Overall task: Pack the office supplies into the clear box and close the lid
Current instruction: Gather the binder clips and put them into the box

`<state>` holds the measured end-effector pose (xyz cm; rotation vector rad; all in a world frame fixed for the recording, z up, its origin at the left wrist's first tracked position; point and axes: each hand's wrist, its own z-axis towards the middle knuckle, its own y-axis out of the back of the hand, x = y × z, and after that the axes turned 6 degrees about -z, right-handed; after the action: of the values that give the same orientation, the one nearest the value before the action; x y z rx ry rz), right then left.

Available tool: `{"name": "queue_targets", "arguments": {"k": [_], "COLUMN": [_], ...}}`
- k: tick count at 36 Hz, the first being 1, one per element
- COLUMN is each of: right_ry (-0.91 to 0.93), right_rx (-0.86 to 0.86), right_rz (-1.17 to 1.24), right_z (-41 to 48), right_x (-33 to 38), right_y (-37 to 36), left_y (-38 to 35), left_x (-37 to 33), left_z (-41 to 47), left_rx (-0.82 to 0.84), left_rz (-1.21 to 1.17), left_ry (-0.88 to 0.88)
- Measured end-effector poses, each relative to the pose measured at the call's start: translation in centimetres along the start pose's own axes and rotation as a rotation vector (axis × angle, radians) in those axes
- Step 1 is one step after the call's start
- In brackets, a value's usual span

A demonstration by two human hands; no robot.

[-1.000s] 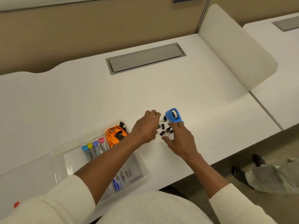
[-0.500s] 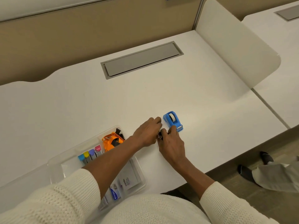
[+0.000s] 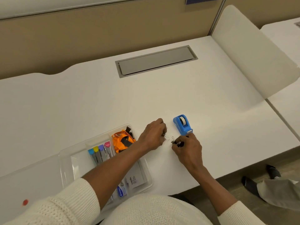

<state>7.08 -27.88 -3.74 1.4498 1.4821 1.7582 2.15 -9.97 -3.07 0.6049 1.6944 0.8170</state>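
The open clear box (image 3: 68,161) lies at the desk's near left. Inside it are several coloured-cap markers (image 3: 99,154), an orange item (image 3: 123,141) and white packets (image 3: 134,179). Right of the box, my left hand (image 3: 153,135) is closed over small black binder clips (image 3: 164,137). My right hand (image 3: 189,150) pinches more binder clips (image 3: 177,142) just beside it. A blue tape dispenser (image 3: 182,124) stands on the desk, just beyond my right hand. The clear lid (image 3: 26,179) lies flat to the left of the box.
A grey cable hatch (image 3: 155,60) is set into the white desk (image 3: 113,98) further back. A curved white divider (image 3: 253,54) rises along the right side. Someone's dark shoes (image 3: 259,177) are on the floor at the lower right.
My hands closed in over the scattered binder clips and gathered them; the clips are now held in both hands, which have drawn slightly apart. The tape dispenser stayed put.
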Motion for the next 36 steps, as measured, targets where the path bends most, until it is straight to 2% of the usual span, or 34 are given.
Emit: {"name": "queue_targets", "arguments": {"k": [3, 9, 13, 17, 23, 26, 30, 36], "right_ry": [-0.021, 0.086, 0.170, 0.284, 0.492, 0.625, 0.784, 0.859], "right_rx": [-0.042, -0.071, 0.023, 0.185, 0.349, 0.456, 0.522, 0.536], "right_rz": [0.068, 0.234, 0.360, 0.358, 0.255, 0.207, 0.091, 0.017], "right_z": [0.0, -1.1, -2.3, -3.9, -6.7, -9.0, -12.0, -14.4], "right_x": [0.6, 4.5, 7.6, 11.4, 16.6, 19.3, 21.8, 23.3], "right_y": [1.8, 4.0, 4.6, 3.1, -0.4, -2.6, -5.2, -7.5], "left_y": [1.6, 6.7, 9.4, 10.1, 9.3, 8.2, 7.0, 6.0], "left_x": [-1.1, -1.5, -0.6, 2.1, 5.1, 6.1, 6.6, 6.7], "left_z": [-1.0, -7.4, -13.4, -20.3, -28.1, -30.8, -32.8, -34.0], "left_rx": [-0.089, -0.285, -0.393, -0.472, -0.504, -0.452, -0.357, -0.328], "left_rz": [-0.103, -0.308, -0.396, -0.387, -0.339, -0.284, -0.156, -0.062], "left_ry": [0.003, 0.100, 0.202, 0.354, 0.594, 0.660, 0.678, 0.667]}}
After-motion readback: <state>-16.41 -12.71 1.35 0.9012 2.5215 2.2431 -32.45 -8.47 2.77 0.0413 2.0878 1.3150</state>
